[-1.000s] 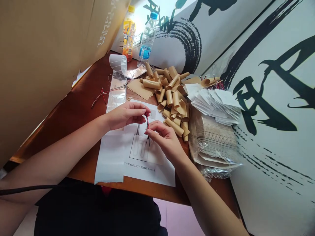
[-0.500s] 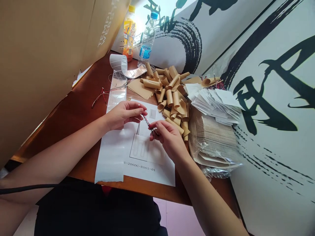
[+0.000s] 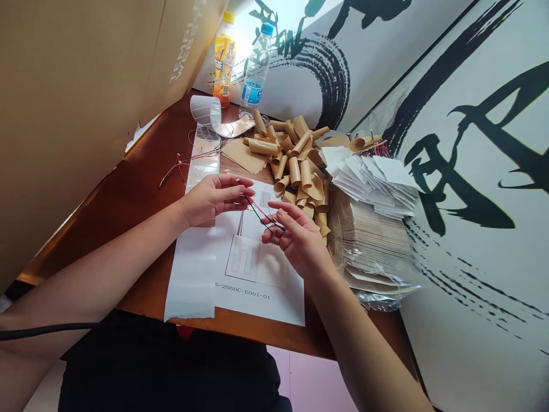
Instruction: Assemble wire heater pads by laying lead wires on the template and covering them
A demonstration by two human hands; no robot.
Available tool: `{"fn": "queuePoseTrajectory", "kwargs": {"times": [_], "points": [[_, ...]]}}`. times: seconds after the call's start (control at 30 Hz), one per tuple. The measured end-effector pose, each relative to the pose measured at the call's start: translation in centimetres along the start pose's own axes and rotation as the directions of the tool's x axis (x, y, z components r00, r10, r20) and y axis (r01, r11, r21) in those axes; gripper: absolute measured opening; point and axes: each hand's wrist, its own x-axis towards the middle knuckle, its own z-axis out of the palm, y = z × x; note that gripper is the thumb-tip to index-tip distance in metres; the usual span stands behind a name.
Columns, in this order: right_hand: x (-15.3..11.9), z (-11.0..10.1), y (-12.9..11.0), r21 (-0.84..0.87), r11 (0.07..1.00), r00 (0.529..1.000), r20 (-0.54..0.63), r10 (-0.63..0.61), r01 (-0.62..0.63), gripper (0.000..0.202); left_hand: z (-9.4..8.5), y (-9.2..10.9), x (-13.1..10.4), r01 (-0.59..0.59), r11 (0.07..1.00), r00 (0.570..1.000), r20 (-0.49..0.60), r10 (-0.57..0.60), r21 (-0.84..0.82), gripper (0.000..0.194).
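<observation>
Thin red and black wires (image 3: 256, 210) stretch between my two hands above a printed white sheet (image 3: 242, 297). My left hand (image 3: 217, 200) pinches their upper end, where a small white connector shows at the fingertips. On the other side, my right hand (image 3: 295, 234) has its fingers spread, with the dark lower part of the wires lying across them. A pale, thin square piece (image 3: 271, 264) rests on the sheet's printed outline, just below my right fingers. Left of the sheet lies a strip of backing paper (image 3: 193, 280).
Rolled brown paper pieces (image 3: 295, 171) are heaped behind my right hand. Bagged stacked sheets (image 3: 377, 246) and white slips (image 3: 373, 177) stand at the right. More wires (image 3: 179, 163) lie back left. Two bottles (image 3: 223, 63) (image 3: 253, 86) stand behind; a cardboard wall (image 3: 94, 86) borders the left.
The fingers of my right hand have opened from a pinch and spread, and the wires have fanned apart. My left hand keeps its hold, nearly in place.
</observation>
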Motion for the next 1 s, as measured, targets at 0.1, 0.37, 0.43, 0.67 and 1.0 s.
{"fn": "queuePoseTrajectory", "kwargs": {"times": [0.1,0.37,0.43,0.67,1.0], "points": [[-0.11,0.11,-0.15,0.008,1.000,0.999,0.032,0.019,-0.020,0.042,0.07,-0.02,-0.03,-0.017,1.000,1.000,0.019,0.017,0.007,0.022],[-0.12,0.26,-0.03,-0.080,0.997,0.999,0.049,0.000,0.004,0.041,0.39,-0.31,0.00,-0.052,0.996,0.999,0.008,0.051,0.069,0.028],[-0.08,0.24,0.12,-0.134,0.991,0.999,0.046,-0.010,0.016,0.039,0.49,-0.41,-0.02,-0.051,0.992,0.999,-0.010,0.052,0.112,0.030],[0.05,0.29,0.30,-0.217,0.974,0.995,-0.070,-0.076,0.060,0.033,0.73,-0.48,-0.06,-0.047,0.984,0.999,-0.004,0.049,0.172,0.037],[-0.03,0.29,0.21,-0.165,0.977,0.988,-0.049,-0.143,0.133,0.031,0.34,-0.54,-0.01,-0.011,0.988,1.000,0.002,0.011,0.153,0.033]]}}
